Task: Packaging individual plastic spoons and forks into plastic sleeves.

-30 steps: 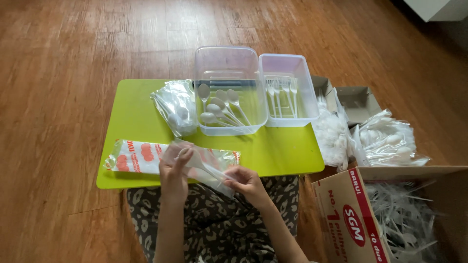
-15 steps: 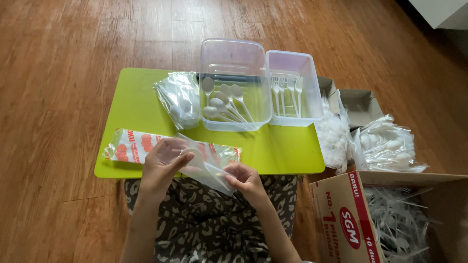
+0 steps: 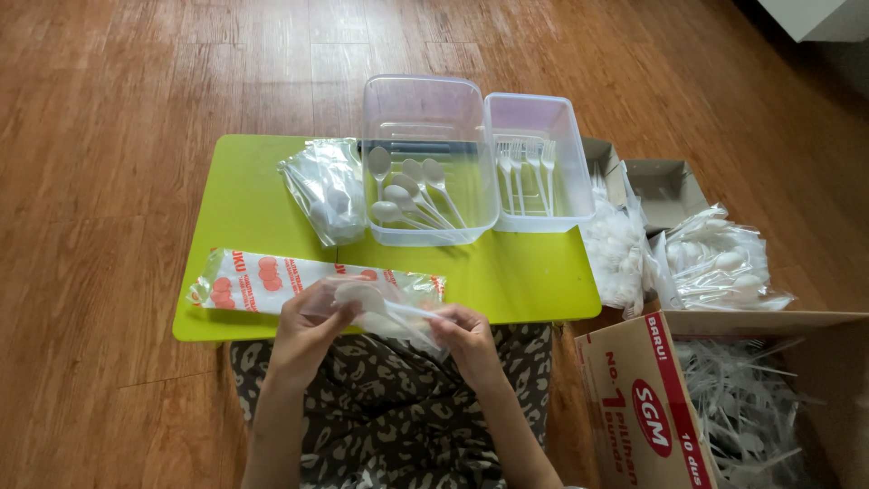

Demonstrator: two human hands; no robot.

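Note:
My left hand [image 3: 306, 330] and my right hand [image 3: 467, 340] together hold a small clear plastic bag [image 3: 391, 319] with a white plastic spoon inside, just over the near edge of the lime-green table [image 3: 244, 172]. Under the hands lies a long clear packet with red print [image 3: 272, 282]. Farther back stand a clear tub with several white spoons [image 3: 425, 163] and a clear tub with white forks [image 3: 536, 163]. A heap of filled clear bags [image 3: 324, 188] lies left of the spoon tub.
A cardboard box with red print [image 3: 644, 407], full of white plastic cutlery, stands at the right on the wooden floor. Bags of white cutlery [image 3: 724, 263] and a small open carton [image 3: 665, 186] lie beyond it. My patterned lap is below the table.
My hands have drawn closer together on the clear bag, the left one moving right along it. The view has shifted slightly.

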